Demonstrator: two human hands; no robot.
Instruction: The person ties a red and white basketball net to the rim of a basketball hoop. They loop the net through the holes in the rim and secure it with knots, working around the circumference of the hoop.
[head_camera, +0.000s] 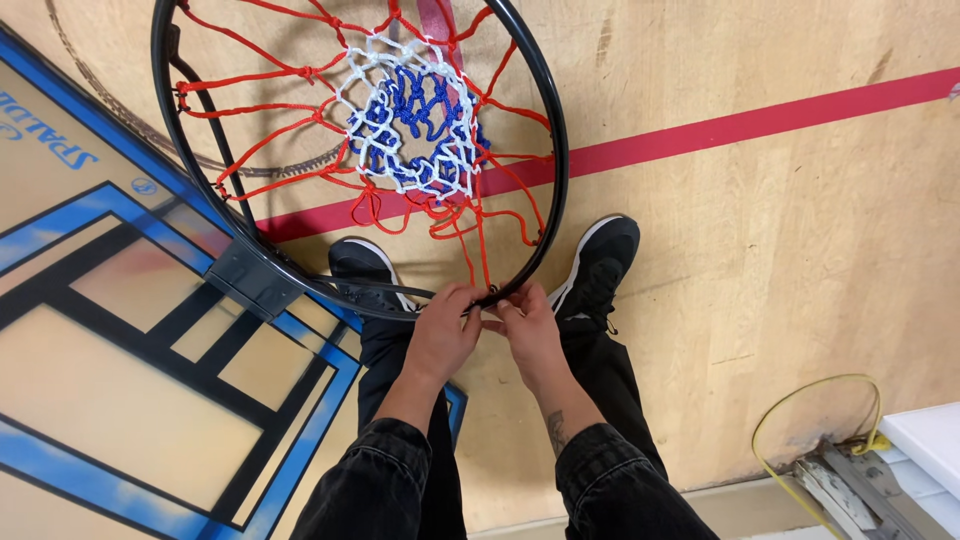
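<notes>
My left hand (441, 335) and my right hand (528, 330) both pinch a red cord of the net (415, 130) at the lower edge of the black hoop (553, 120), in the middle of the frame. Most loops already hang on the rim; I judge this bottom one is not yet fastened.

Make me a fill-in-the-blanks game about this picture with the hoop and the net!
1. Both hands, the left hand and the right hand, meet at the black ____ of the basketball hoop.
2. The net has red, white and ____ cords.
3. A long ____ line is painted across the wooden floor.
4. On the person's feet are two black ____, one being.

Missing words: rim; blue; red; shoes
</notes>
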